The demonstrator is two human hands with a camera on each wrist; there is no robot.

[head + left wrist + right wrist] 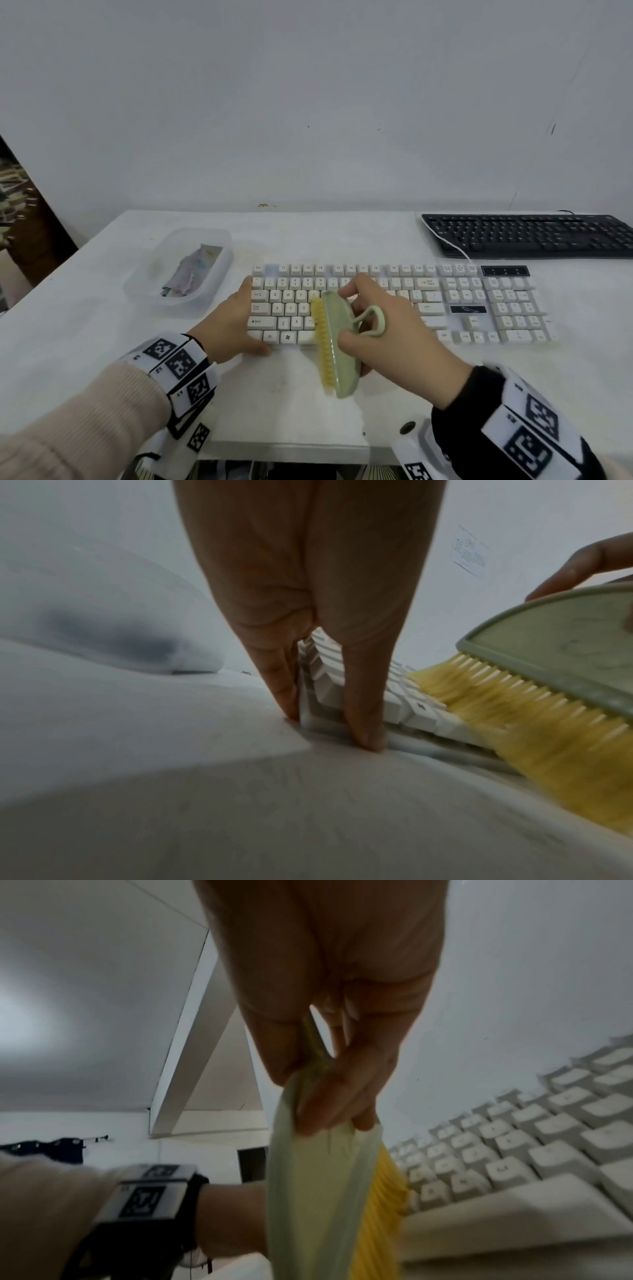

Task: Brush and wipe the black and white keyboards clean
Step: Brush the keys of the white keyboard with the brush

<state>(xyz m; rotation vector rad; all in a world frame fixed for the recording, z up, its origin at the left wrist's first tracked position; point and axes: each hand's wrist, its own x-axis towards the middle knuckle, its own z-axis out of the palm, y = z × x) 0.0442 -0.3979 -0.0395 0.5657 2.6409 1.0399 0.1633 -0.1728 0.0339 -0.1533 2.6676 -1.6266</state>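
Keyboards: two. The white keyboard [445, 301] lies across the middle of the table [102, 308], near the front edge. The black keyboard [527, 234] lies behind it at the far right, well apart from both hands, and a white cable [448, 245] curves along its left end.

Brush: one. The brush [337, 346] has a pale green back, a loop handle [375, 320] and yellow bristles [322, 346]. It stands on edge, with the bristles facing left over the left half of the white keyboard; its near end overhangs the front edge of that keyboard.

Right hand: the right hand [394, 329] grips the brush by its back. The right wrist view shows the fingers [342, 1096] curled close together against the green back, with the thumb on the other side of the handle.

Left hand: the left hand [229, 322] rests at the left end of the white keyboard. In the left wrist view its fingers [281, 685] are straight and held together against the end wall, and the thumb [363, 710] is straight at the front corner, its tip down on the table.

Tub: one. The clear plastic tub [219, 240] sits left of the white keyboard, apart from it.

Cloth: one. The crumpled grey cloth [190, 270] lies inside the tub.

Wristbands: two, one on each wrist, both printed with black and white square markers.
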